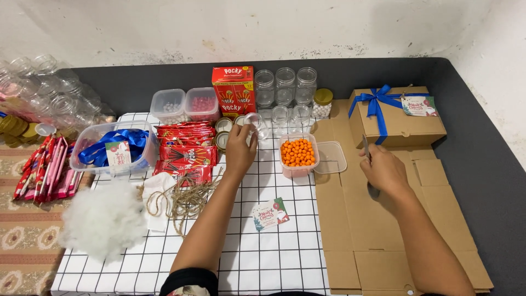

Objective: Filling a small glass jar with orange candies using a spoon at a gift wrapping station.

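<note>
**Hazards and Materials at the Packing Table**

Flattened cardboard box [383, 230]: matte brown, creased panels. The right hand [383, 171] rests on it, closed around a thin metal tool [366, 148]; what kind of tool cannot be told. A slip could score the cardboard.

Open tub of orange candies [298, 153]: translucent plastic, round glossy beads, lid [330, 157] just beside it. It stands between both arms, so a nudge would likely spill it.

Small clear jar [253, 125]: smooth, hard, grasped by the left hand [240, 147] near gold lids [223, 133]. A loose grip risks a drop.
</note>
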